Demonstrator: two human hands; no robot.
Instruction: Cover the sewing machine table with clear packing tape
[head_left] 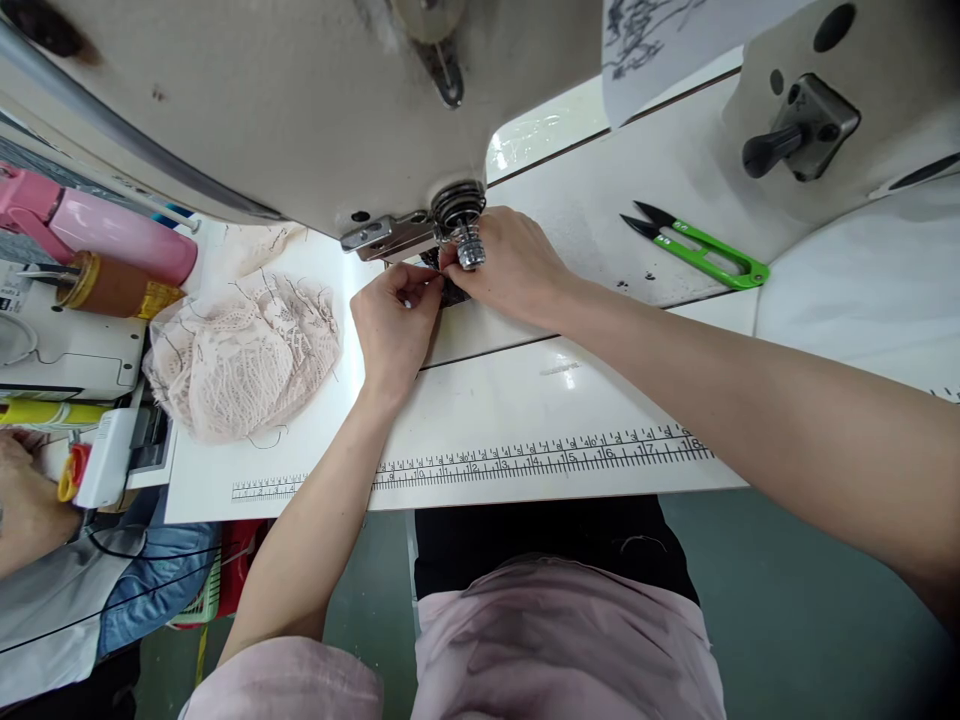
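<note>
You have both hands at the head of the sewing machine [300, 120], while the pale lace [244, 370] lies heaped with loose thread ends on the worktop [525, 400] beyond your left hand [396, 325]; how much is finished or left can't be judged. Your left wrist bends upward, thumb and forefinger pinched together, contents unclear; your right hand [521, 262] reaches across behind the metal knob [470, 245], its fingertips and any hold partly hidden.
</note>
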